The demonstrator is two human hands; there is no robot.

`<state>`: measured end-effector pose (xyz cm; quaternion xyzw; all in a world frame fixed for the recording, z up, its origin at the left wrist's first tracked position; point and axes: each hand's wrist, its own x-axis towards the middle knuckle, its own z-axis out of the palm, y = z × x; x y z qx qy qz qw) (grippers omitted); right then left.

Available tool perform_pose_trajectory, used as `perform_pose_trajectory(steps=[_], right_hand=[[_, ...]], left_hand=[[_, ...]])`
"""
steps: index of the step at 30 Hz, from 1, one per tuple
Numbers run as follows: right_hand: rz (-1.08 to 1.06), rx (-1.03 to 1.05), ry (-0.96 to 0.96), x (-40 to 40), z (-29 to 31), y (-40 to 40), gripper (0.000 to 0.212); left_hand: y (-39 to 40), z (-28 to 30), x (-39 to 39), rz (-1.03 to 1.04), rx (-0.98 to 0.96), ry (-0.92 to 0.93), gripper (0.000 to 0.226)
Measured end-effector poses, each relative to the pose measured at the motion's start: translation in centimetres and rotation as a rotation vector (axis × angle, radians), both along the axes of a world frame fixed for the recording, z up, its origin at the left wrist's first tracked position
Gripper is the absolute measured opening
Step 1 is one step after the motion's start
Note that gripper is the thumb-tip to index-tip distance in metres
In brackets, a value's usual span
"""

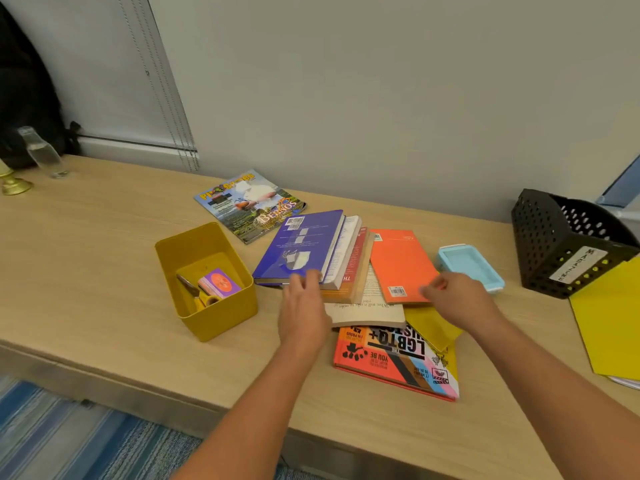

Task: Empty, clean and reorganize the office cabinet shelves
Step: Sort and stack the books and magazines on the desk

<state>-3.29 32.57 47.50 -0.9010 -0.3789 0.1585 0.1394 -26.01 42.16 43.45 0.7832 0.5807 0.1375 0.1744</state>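
Both hands reach over a spread of books on the desk [104, 237]. The left hand [303, 306], fingers loosely straight, touches the near edge of the blue book [301, 244]; the right hand [457, 297] hovers with relaxed fingers at the orange book [401, 261], at 3 o'clock from the blue one; contact is unclear. A yellow bin [207, 320] sits at 9 o'clock, a magazine [249, 206] at 11, and a black basket [554, 251] far at 3.
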Motion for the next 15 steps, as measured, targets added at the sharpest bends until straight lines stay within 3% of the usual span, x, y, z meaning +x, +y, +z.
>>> perform_pose_trajectory(steps=[2,5,11,15], right_hand=[[-0.077,0.118,0.115,0.1,-1.3,2.1,0.057],[-0.214,0.045,0.189,0.2,-4.2,3.2,0.099],[-0.355,-0.081,0.224,0.9,-5.1,3.4,0.122],[-0.389,-0.045,0.297,1.0,-5.7,2.3,0.127]], left_hand=[[2.8,-0.4,-0.3,0.006,0.081,0.062,0.090],[6.7,-2.1,-0.9,0.004,0.096,0.285,0.097],[9.6,-3.3,-1.8,-0.090,0.110,0.296,0.080],[9.6,-2.5,-2.0,-0.102,0.077,0.279,0.072]])
